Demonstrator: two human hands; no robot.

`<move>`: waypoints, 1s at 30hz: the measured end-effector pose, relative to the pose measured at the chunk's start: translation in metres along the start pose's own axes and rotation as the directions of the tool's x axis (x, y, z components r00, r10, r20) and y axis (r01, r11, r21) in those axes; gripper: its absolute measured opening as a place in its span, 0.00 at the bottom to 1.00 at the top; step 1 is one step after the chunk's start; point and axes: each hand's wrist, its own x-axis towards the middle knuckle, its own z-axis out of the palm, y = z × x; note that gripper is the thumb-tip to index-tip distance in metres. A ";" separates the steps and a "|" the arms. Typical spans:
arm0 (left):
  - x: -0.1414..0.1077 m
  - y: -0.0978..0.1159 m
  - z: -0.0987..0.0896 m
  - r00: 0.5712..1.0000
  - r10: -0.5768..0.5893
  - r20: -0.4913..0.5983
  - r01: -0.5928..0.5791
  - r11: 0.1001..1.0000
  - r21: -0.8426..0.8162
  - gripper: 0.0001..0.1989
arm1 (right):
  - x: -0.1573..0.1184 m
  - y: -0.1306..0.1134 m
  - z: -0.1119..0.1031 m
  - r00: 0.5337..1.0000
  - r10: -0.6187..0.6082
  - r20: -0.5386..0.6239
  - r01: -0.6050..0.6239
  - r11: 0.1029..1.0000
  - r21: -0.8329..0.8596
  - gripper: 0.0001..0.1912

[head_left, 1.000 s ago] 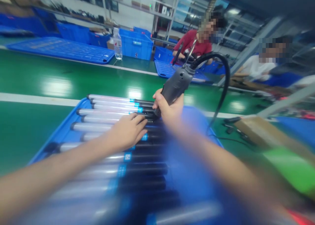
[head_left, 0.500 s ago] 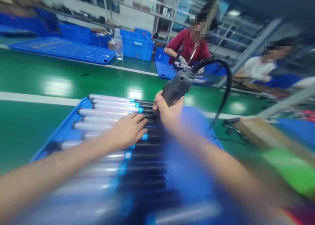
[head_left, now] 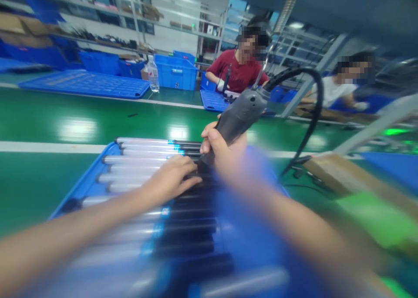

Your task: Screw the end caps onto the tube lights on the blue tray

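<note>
A grey electric screwdriver (head_left: 242, 114) with a thick black cable is held in my right hand (head_left: 225, 152), fingers wrapped round its lower body. It tilts, its lower end pointing down at the black ends of the tubes; the tip is not clear. My left hand (head_left: 174, 176) lies across the tubes just left of that end, its fingers stretched out and thumb apart. Several clear tubes (head_left: 140, 161) with blue labels and black end sections (head_left: 192, 226) lie side by side on a blue tray (head_left: 76, 185). The nearest tubes are blurred.
A green bench (head_left: 39, 119) carries the tray. Across it stand a water bottle (head_left: 153, 75), a blue crate (head_left: 174, 71) and a blue lid (head_left: 85, 84). A co-worker in red (head_left: 235, 67) and another in white are opposite. A cardboard box (head_left: 346, 176) is at right.
My right hand and the screwdriver's lower end have shifted slightly nearer along the row. My left hand has moved a little with them, still on the tubes. The whole view has shifted slightly.
</note>
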 end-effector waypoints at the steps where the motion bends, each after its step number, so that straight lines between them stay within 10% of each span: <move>1: 0.005 0.004 0.000 1.000 -0.027 0.007 0.027 0.998 -0.055 0.13 | -0.002 -0.005 0.001 1.000 0.018 0.012 -0.018 1.000 -0.013 0.11; 9: 0.044 0.031 0.015 0.996 -0.054 0.069 0.066 0.983 -0.172 0.11 | 0.004 -0.019 -0.030 0.991 -0.105 -0.082 0.089 0.980 -0.177 0.09; 15: 0.006 -0.018 0.007 0.978 -0.197 0.071 0.173 0.952 0.252 0.29 | 0.004 -0.012 -0.050 0.995 -0.078 -0.065 0.060 0.970 -0.237 0.06; 30: -0.031 -0.021 0.009 0.978 -0.179 0.105 0.134 0.932 0.336 0.33 | 0.019 0.064 0.008 0.998 0.050 -0.033 -0.054 0.990 -0.131 0.17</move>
